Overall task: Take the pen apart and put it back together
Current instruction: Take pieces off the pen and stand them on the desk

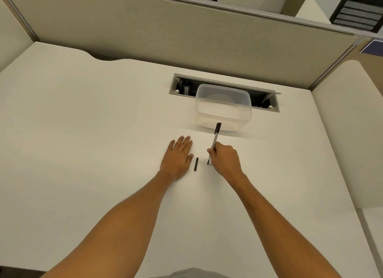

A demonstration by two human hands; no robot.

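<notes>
I am looking down from the head camera at a white desk (83, 132) enclosed by beige partition walls (186, 41). The left hand (178, 157) is lying palm down on the desk, its fingers straight and held close together, gripping nothing. The right hand (224, 157) is curling its fingers around the lower part of the pen (214, 142), pinching it the way one grips a pen to write. The pen is standing nearly upright with a slight tilt, its lower tip appearing to touch the desk just beside the right hand, though I cannot be sure of the contact from this angle. Its barrel is looking pale and its upper end is dark, with what seems to be a black cap and clip. A small black part (196, 164), short and rod-shaped, is lying flat on the desk between the two hands, just beside the left thumb and apart from the pen; it is too small for me to identify further. Behind the hands, a clear plastic container (223, 120) is sitting open on the desk, partly overlapping a recessed cable tray (182, 87) set into the desk surface. Both bare forearms are reaching forward from the bottom edge.
</notes>
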